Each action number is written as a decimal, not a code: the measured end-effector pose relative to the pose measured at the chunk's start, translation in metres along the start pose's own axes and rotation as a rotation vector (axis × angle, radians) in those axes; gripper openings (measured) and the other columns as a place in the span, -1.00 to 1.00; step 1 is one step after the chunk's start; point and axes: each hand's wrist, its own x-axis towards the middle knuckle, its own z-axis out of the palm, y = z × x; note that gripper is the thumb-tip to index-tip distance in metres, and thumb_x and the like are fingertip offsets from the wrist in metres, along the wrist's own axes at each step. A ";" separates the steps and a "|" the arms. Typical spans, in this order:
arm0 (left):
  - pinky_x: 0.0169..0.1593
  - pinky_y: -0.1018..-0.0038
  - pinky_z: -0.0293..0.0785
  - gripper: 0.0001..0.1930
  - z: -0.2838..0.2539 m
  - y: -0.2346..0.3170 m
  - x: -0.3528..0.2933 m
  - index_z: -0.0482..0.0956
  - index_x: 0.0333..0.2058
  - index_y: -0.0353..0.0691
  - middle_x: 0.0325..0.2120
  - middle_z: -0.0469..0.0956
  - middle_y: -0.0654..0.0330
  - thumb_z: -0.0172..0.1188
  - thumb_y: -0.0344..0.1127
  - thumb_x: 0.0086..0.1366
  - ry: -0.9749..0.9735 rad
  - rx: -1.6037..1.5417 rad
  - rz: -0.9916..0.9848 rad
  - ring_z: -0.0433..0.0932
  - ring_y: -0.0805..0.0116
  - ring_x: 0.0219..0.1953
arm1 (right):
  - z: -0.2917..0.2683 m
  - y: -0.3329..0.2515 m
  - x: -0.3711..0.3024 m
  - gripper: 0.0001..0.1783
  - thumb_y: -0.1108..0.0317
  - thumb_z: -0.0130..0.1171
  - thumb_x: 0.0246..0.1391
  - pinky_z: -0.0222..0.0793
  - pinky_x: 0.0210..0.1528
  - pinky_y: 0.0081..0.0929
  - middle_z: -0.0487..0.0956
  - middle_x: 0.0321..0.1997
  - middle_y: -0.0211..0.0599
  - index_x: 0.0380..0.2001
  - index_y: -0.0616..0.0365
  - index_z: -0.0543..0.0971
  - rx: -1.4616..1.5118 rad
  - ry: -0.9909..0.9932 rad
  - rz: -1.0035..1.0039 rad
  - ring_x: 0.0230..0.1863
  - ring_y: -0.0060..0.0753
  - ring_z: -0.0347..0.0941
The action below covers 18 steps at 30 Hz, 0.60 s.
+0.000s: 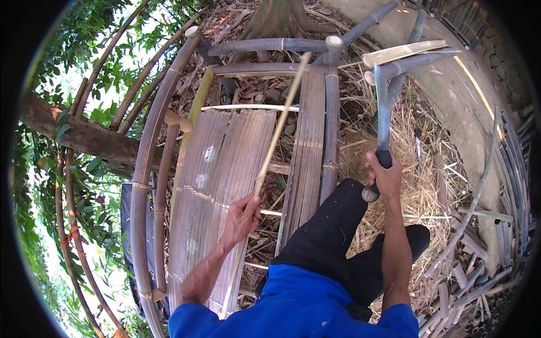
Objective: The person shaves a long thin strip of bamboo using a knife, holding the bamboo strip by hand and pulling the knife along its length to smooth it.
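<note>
Bamboo strip (pixel 280 125) pinched in left hand's fingers (pixel 249 207), running past them; right hand (pixel 386 179) fingers wrap knife handle (pixel 384 159), blade (pixel 383 115) beyond.

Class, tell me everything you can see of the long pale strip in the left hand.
The long pale strip is thin, nearly straight and tan, resembling split bamboo. The left hand grips it between thumb and fingers. Beyond the hand it slants rightward over the slatted bench, its far end seen against a crossbar. A similar length below the hand is probably its continuation.
</note>
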 end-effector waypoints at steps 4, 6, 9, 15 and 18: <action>-0.62 0.58 0.18 -0.64 0.030 0.065 0.023 0.59 -0.06 -0.29 -0.67 0.32 0.39 0.00 -0.09 0.56 -0.349 0.104 0.043 0.27 0.66 -0.67 | 0.012 -0.001 -0.011 -0.58 0.17 0.47 0.12 0.36 -0.67 -0.61 0.58 -0.52 -0.35 -0.26 0.26 0.48 0.166 0.110 -0.074 -0.65 -0.61 0.45; -0.58 0.51 0.26 -0.65 0.046 0.076 0.035 0.59 -0.10 -0.29 -0.66 0.37 0.34 0.01 -0.10 0.55 -0.468 0.276 0.131 0.31 0.59 -0.65 | 0.019 0.002 -0.015 -0.57 0.18 0.46 0.13 0.37 -0.67 -0.61 0.59 -0.52 -0.34 -0.25 0.27 0.47 0.233 0.136 -0.072 -0.64 -0.58 0.47; -0.49 0.31 0.38 -0.67 0.077 0.083 0.054 0.60 -0.10 -0.31 -0.66 0.44 0.16 0.04 -0.13 0.49 -0.546 0.520 0.416 0.41 0.32 -0.63 | 0.013 -0.002 -0.021 -0.65 0.31 0.45 0.13 0.42 -0.66 -0.56 0.54 -0.52 -0.30 -0.27 0.23 0.45 0.406 0.399 -0.114 -0.62 -0.53 0.47; -0.39 0.23 0.45 -0.71 0.099 0.078 0.051 0.64 -0.08 -0.28 -0.62 0.51 0.10 0.22 -0.21 0.36 -0.037 0.733 1.281 0.52 0.05 -0.52 | -0.035 0.009 -0.014 -0.75 0.54 0.38 0.10 0.41 -0.63 -0.54 0.50 -0.51 -0.34 -0.32 0.21 0.45 0.511 0.632 -0.212 -0.62 -0.55 0.38; -0.24 0.21 0.52 -0.65 0.055 0.042 0.001 0.63 -0.04 -0.28 -0.46 0.63 0.04 0.33 -0.22 0.27 -0.140 0.674 1.027 0.63 0.08 -0.35 | -0.059 0.013 -0.010 -0.75 0.57 0.37 0.09 0.40 -0.62 -0.51 0.50 -0.49 -0.35 -0.33 0.20 0.45 0.458 0.654 -0.273 -0.60 -0.55 0.40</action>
